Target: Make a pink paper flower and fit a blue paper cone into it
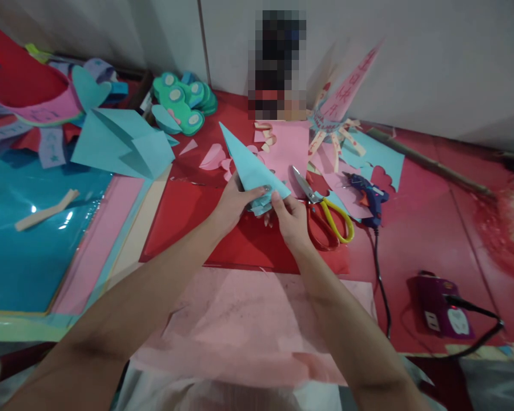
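Observation:
A light blue paper folded into a long pointed triangle (247,161) is held over a red sheet (188,220), tip pointing away to the upper left. My left hand (235,204) grips its lower left edge with the thumb on top. My right hand (289,216) pinches its lower right corner. Just right of my right hand lie scissors (325,214) with one yellow and one red handle, blades open.
A blue glue gun (368,197) lies beyond the scissors, its cord running to a purple power strip (441,305). Pink paper (289,148), heart cut-outs (212,157) and a folded blue sheet (120,142) lie behind. Stacked coloured sheets (34,240) fill the left.

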`<state>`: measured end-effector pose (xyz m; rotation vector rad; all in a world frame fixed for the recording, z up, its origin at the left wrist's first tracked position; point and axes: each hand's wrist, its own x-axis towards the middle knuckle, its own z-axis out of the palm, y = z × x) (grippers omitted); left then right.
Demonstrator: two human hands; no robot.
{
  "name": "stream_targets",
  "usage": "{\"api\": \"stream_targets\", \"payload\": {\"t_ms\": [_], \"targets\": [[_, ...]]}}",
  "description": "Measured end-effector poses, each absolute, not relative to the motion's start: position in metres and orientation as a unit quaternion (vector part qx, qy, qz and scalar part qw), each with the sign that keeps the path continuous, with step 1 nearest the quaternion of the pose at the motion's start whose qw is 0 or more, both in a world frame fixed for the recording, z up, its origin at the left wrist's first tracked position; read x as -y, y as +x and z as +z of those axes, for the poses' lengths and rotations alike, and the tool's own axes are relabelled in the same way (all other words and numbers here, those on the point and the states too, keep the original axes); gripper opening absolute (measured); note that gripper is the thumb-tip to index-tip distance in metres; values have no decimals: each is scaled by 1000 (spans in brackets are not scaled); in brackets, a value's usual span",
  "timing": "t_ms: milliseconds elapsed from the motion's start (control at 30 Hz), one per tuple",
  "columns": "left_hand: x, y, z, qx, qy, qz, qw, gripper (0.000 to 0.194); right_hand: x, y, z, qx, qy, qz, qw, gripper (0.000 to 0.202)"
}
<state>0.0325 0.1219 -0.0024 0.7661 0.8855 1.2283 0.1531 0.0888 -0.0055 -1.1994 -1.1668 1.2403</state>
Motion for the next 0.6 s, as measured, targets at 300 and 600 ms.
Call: {"api": "stream_targets", "payload": {"t_ms": [300, 600], "targets": [[-125, 31, 0, -401, 302, 560, 659, 49, -89, 154, -6, 491, -451, 542, 512, 42], [-123, 34, 5, -378, 316, 549, 675, 45, -90, 152, -4, 515, -448, 520, 514, 34]]}}
